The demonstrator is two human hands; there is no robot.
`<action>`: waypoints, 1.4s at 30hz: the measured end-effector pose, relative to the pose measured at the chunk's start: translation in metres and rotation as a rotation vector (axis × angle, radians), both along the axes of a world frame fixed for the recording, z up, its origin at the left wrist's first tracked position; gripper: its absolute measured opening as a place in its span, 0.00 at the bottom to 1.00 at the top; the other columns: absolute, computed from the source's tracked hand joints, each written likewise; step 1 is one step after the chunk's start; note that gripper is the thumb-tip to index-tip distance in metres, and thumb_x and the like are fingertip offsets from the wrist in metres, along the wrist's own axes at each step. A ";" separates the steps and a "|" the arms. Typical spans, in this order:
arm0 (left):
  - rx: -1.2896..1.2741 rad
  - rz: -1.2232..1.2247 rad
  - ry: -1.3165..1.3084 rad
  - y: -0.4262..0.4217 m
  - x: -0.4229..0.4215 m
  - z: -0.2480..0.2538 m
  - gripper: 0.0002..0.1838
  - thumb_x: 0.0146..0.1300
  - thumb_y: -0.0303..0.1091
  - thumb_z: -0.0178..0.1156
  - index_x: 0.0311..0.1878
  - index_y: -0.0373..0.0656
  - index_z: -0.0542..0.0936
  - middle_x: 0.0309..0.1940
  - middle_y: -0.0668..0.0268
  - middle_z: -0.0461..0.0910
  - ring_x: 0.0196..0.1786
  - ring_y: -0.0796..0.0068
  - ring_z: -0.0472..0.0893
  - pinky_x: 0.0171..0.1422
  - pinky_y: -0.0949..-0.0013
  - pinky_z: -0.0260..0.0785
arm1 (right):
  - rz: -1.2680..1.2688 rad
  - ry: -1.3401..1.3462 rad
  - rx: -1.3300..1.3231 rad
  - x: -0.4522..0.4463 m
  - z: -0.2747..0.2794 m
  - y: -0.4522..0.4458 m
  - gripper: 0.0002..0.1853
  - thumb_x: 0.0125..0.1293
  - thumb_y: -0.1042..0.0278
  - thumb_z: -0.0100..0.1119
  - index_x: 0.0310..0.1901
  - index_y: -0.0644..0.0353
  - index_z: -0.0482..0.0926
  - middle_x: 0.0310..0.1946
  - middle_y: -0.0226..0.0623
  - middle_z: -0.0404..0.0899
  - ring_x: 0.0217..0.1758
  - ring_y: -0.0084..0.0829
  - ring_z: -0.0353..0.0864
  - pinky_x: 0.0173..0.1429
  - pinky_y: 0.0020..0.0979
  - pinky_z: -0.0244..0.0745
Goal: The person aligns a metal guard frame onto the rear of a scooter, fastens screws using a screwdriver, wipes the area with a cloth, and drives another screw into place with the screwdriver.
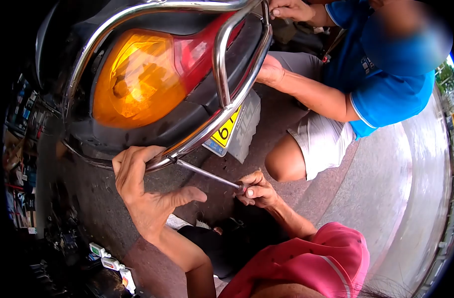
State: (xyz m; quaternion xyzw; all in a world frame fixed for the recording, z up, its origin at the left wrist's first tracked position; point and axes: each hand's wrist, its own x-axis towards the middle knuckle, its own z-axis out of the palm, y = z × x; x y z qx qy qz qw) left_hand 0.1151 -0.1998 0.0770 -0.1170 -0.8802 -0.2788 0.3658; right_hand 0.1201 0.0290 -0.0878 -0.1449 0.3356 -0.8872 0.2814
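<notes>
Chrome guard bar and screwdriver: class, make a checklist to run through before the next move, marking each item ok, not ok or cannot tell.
1. Right hand gripping the screwdriver: ok.
2. Screwdriver tip at the chrome guard bar: ok.
3. Tip fully seated: cannot tell, too small.
4. Left hand wrapped fully round the bar: not ok, thumb spread away.
5. Co-worker's hands away from the tip: ok, both farther along the bar.

Orange lamp [137,79]: brightly lit, yellow highlights, pale reflections on the lens.
Chrome bars [220,59]: sharp white glare around the lamp.
Pavement [405,164]: strong daylight, washed out far right of the lamp.
Clutter [21,164]: dim, bent by fisheye distortion, left of the lamp.
Blue-shirted person [398,97]: head blurred, right of the lamp.
</notes>
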 end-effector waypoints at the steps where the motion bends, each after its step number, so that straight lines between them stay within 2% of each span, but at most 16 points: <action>1: 0.007 -0.001 -0.011 0.000 0.001 0.000 0.46 0.22 0.74 0.70 0.37 0.40 0.79 0.28 0.69 0.76 0.38 0.65 0.74 0.46 0.62 0.65 | 0.000 -0.003 -0.002 0.000 -0.001 0.000 0.17 0.57 0.65 0.66 0.38 0.75 0.81 0.16 0.34 0.73 0.15 0.20 0.64 0.22 0.25 0.59; 8: -0.022 0.029 -0.016 0.003 0.001 0.000 0.47 0.20 0.74 0.70 0.36 0.40 0.79 0.30 0.68 0.77 0.40 0.63 0.74 0.47 0.61 0.66 | 0.035 0.026 0.050 -0.002 0.005 0.004 0.18 0.56 0.63 0.68 0.38 0.75 0.82 0.18 0.34 0.75 0.16 0.19 0.66 0.22 0.23 0.60; 26: -0.075 0.006 0.001 0.001 -0.004 0.003 0.46 0.18 0.72 0.72 0.36 0.41 0.78 0.26 0.68 0.74 0.35 0.66 0.74 0.46 0.62 0.63 | 0.055 0.052 0.056 -0.007 0.000 0.001 0.19 0.55 0.61 0.68 0.37 0.73 0.82 0.17 0.33 0.74 0.16 0.19 0.66 0.21 0.23 0.59; 29: -0.092 0.004 0.031 0.002 -0.007 0.004 0.45 0.20 0.71 0.74 0.35 0.41 0.78 0.26 0.67 0.74 0.33 0.65 0.76 0.45 0.62 0.63 | 0.053 0.060 0.055 -0.008 0.000 0.001 0.18 0.55 0.62 0.68 0.37 0.73 0.82 0.17 0.34 0.75 0.16 0.19 0.66 0.21 0.22 0.59; 32: -0.102 -0.006 0.019 0.003 -0.005 0.007 0.43 0.21 0.69 0.75 0.34 0.42 0.78 0.25 0.67 0.75 0.31 0.63 0.77 0.45 0.63 0.63 | 0.004 0.059 0.134 -0.004 -0.002 0.001 0.23 0.51 0.57 0.67 0.32 0.77 0.80 0.15 0.41 0.73 0.12 0.23 0.66 0.19 0.25 0.60; 33: -0.079 0.009 -0.045 0.004 -0.001 0.008 0.42 0.11 0.56 0.80 0.35 0.39 0.80 0.30 0.64 0.76 0.40 0.60 0.74 0.47 0.62 0.66 | -0.010 0.054 0.120 -0.003 -0.008 0.002 0.23 0.51 0.58 0.67 0.33 0.78 0.80 0.14 0.41 0.73 0.12 0.24 0.66 0.18 0.27 0.60; 38: -0.051 -0.028 0.015 -0.003 -0.006 0.003 0.40 0.15 0.61 0.79 0.33 0.42 0.79 0.25 0.68 0.75 0.32 0.66 0.76 0.46 0.64 0.62 | -0.019 0.087 -0.023 -0.003 -0.022 0.002 0.24 0.54 0.56 0.64 0.37 0.77 0.80 0.14 0.37 0.72 0.11 0.22 0.62 0.18 0.25 0.55; 39: -0.055 -0.026 0.017 -0.003 -0.006 0.004 0.41 0.16 0.64 0.78 0.32 0.42 0.79 0.25 0.69 0.75 0.30 0.68 0.76 0.46 0.65 0.61 | 0.013 0.056 -0.035 -0.007 -0.017 0.003 0.24 0.53 0.59 0.66 0.37 0.79 0.80 0.16 0.43 0.75 0.12 0.24 0.66 0.18 0.25 0.60; 42: -0.014 -0.062 0.056 -0.007 -0.009 -0.001 0.41 0.17 0.64 0.77 0.34 0.42 0.79 0.24 0.70 0.74 0.30 0.70 0.76 0.47 0.65 0.61 | -0.033 0.039 -0.123 -0.007 -0.012 -0.004 0.23 0.54 0.60 0.65 0.37 0.80 0.79 0.18 0.44 0.76 0.12 0.24 0.67 0.20 0.26 0.61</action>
